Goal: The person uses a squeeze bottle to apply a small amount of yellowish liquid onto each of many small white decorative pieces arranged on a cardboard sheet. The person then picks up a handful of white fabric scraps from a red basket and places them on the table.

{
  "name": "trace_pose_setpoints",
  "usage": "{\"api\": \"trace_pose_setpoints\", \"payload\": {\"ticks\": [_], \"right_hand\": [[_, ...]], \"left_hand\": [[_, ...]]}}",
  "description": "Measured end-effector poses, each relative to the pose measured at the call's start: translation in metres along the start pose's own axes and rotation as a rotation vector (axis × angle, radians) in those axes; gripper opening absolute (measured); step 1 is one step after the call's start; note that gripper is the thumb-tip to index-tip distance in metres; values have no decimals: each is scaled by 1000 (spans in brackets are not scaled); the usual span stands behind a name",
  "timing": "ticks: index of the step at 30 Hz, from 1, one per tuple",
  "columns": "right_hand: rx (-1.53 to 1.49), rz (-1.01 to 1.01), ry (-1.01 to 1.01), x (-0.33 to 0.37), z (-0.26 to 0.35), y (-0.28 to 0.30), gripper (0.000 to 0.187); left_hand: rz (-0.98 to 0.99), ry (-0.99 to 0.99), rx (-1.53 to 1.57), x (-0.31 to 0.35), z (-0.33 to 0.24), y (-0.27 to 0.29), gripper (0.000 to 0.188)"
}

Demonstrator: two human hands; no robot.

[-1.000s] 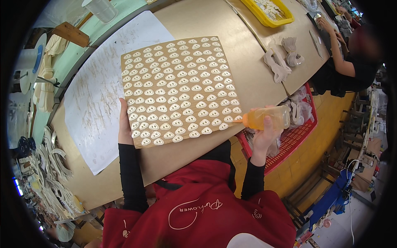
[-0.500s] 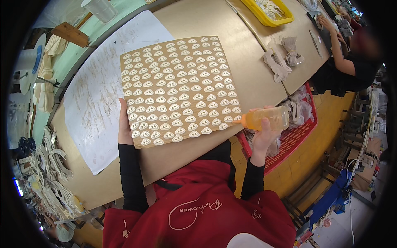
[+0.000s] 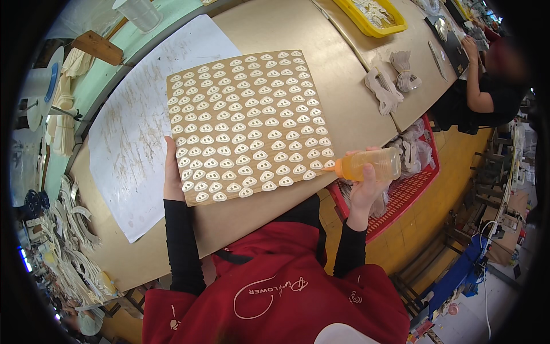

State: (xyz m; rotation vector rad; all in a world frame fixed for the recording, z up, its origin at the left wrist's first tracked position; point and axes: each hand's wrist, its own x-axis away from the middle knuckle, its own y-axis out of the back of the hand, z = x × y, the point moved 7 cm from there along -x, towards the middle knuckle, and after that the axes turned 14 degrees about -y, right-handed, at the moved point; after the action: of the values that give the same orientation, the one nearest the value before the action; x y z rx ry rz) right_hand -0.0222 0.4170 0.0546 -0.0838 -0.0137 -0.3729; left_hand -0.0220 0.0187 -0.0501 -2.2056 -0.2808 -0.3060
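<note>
A brown board (image 3: 226,125) covered with rows of small white rounded-triangular pieces, each with two holes, is in front of me. My left hand (image 3: 174,176) grips its lower left edge, thumb along the side and the other fingers hidden underneath. In my right hand (image 3: 368,189) lies a clear squeeze bottle (image 3: 371,164) with an orange nozzle and yellowish liquid inside. The bottle is tipped on its side, its tip pointing left at the board's lower right corner; whether it touches cannot be told.
Under the board, a stained white sheet (image 3: 134,114) covers part of the table (image 3: 344,109). Cord bundles (image 3: 384,92) lie to the right, a yellow tray (image 3: 395,26) beyond. A red basket (image 3: 409,198) with bagged items stands below the table edge. At far right sits another person (image 3: 481,92).
My hands, the board and the bottle keep their places. At the far right, the other person's hand has shifted away from the dark item on the table.
</note>
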Motion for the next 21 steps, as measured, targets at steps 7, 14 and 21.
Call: {"api": "trace_pose_setpoints", "payload": {"ticks": [7, 14, 21], "right_hand": [[-6, -9, 14, 0, 0, 1, 46], [-20, -6, 11, 1, -1, 1, 46], [-33, 18, -29, 2, -3, -3, 47]], "left_hand": [[-13, 1, -7, 1, 0, -3, 82], [23, 5, 27, 4, -1, -10, 81], [17, 11, 18, 6, -2, -13, 81]]}}
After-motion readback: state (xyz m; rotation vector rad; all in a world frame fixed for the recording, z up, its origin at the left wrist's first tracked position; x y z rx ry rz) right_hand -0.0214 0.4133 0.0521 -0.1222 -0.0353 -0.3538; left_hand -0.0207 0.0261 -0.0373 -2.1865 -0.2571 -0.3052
